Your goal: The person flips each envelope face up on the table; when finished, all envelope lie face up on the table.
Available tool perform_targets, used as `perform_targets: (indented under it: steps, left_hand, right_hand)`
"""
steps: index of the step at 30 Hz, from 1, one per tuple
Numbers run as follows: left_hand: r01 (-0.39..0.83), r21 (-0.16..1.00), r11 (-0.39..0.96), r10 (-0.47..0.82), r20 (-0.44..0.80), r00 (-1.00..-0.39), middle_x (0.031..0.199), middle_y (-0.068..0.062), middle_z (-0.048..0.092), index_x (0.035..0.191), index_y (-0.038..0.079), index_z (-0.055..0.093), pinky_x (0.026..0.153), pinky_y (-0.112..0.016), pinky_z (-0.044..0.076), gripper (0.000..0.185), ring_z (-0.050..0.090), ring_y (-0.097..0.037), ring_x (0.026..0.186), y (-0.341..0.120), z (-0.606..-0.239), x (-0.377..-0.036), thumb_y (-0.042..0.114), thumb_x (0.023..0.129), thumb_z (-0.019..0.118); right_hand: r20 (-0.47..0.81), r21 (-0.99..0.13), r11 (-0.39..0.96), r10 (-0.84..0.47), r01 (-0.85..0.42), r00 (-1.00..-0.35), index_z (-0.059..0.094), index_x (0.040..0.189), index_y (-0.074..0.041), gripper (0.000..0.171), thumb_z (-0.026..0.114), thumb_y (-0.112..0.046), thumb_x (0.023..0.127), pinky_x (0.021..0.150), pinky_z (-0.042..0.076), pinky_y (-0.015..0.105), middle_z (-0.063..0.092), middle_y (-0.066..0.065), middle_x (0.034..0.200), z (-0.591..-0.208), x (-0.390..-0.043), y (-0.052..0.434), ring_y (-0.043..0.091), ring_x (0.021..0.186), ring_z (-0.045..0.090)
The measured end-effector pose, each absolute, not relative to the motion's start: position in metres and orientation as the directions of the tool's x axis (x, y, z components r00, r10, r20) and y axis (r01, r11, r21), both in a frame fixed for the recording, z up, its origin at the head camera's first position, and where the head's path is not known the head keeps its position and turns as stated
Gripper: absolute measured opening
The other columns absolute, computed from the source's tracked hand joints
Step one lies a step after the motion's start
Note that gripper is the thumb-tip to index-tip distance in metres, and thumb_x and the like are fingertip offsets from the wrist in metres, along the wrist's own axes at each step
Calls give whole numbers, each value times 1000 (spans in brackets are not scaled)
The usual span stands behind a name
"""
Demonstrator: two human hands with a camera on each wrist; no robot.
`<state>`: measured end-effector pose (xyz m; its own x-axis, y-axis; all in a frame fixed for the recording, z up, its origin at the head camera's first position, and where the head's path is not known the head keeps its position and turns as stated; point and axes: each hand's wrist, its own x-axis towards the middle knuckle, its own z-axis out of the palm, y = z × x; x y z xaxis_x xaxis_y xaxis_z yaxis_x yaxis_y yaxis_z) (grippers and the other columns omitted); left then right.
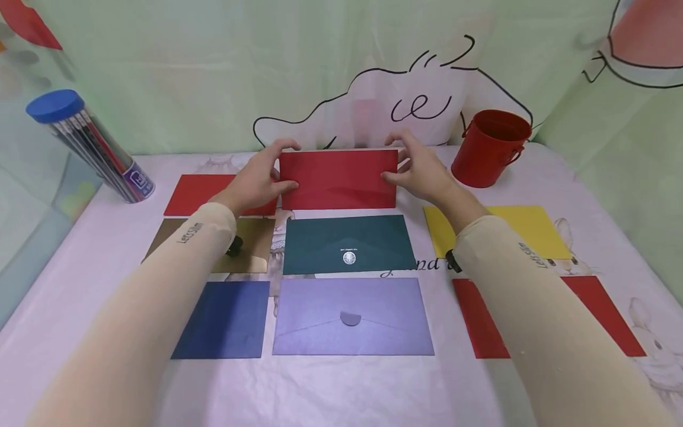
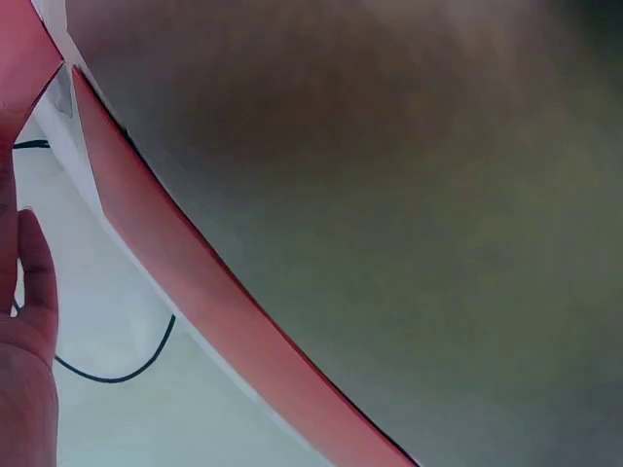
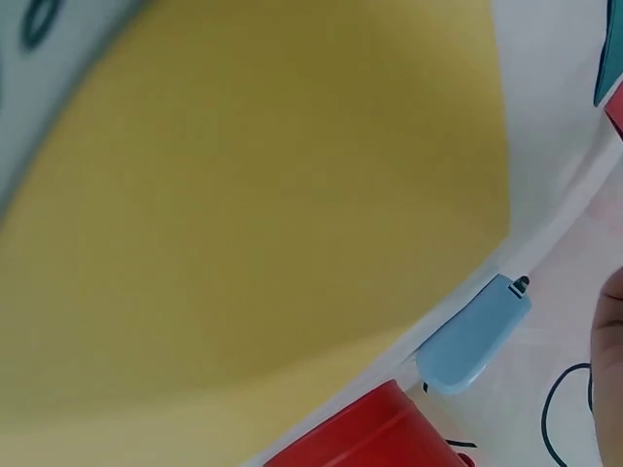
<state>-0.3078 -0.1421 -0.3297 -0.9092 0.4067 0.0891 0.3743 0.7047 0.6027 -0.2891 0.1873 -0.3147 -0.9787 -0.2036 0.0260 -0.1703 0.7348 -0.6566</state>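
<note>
And I've got 1 red env. (image 1: 338, 178) in both hands, back ctr. of the surface (image 1: 320, 391)! L hand (image 1: 261, 175): thumb on its face, fingers curled round the L end; R hand (image 1: 421, 169) pinching the R end. 8 envs. total: 2 more red, back L (image 1: 200, 193) & front R (image 1: 603, 314), plus 1 gold (image 1: 257, 237), 1 green (image 1: 320, 243), 1 yellow (image 1: 523, 228), 1 blue (image 1: 229, 320), 1 lilac (image 1: 349, 296). Also 1 red bucket (image 1: 482, 157) back R, 1 pencil tube (image 1: 104, 148) far L; pencil no. unclear.

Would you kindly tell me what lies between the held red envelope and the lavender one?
The dark green envelope lies there, as the head view shows.
</note>
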Motion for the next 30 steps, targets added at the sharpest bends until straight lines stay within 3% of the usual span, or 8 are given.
perform_targets:
  steps: [4,12,17,23,26,30]
  left_hand:
    - [356,579,734,396,62,-916,140,-8,45,145,21,46,83,-39,57,70,53,-25,105,-138,-332,-310,20,85,82]
    - [283,508,814,364,-66,-929,146,-13,41,143,15,55,100,-44,49,59,36,-30,135,-123,-332,-316,20,89,78]
    - [246,478,843,340,-122,-932,145,-15,43,142,12,58,105,-47,44,56,35,-31,136,-118,-327,-316,19,89,77]
    - [181,330,927,238,-143,-961,154,-18,32,149,18,47,110,-62,22,79,29,-36,140,-114,-323,-317,30,80,85]
    - [193,279,941,233,-119,-965,157,-17,29,149,19,45,109,-61,21,83,28,-37,140,-112,-321,-318,32,78,86]
    - [230,315,921,277,-112,-954,155,-14,33,148,19,47,109,-60,25,79,33,-34,139,-113,-321,-319,32,80,85]
  right_hand:
    - [-31,-644,753,-202,-134,-979,45,138,-13,64,80,-13,85,88,56,47,52,16,129,-318,-290,185,34,112,57]
    - [-120,-554,829,-166,-73,-979,59,130,-5,46,75,-15,88,90,53,47,51,17,129,-322,-297,169,34,119,45]
    - [-159,-530,847,-147,-41,-976,61,128,-2,43,74,-14,88,93,52,47,52,18,132,-321,-299,161,35,124,42]
    - [-181,-405,913,-143,-59,-973,68,121,-4,38,77,-14,86,93,52,48,47,21,136,-319,-301,153,36,126,40]
    - [-142,-291,950,-163,-116,-976,70,113,-4,33,79,-13,82,90,53,50,45,21,131,-315,-301,147,36,124,42]
    - [-135,-251,956,-190,-152,-972,68,122,-7,42,79,-14,83,92,52,50,48,20,128,-312,-299,134,35,120,45]
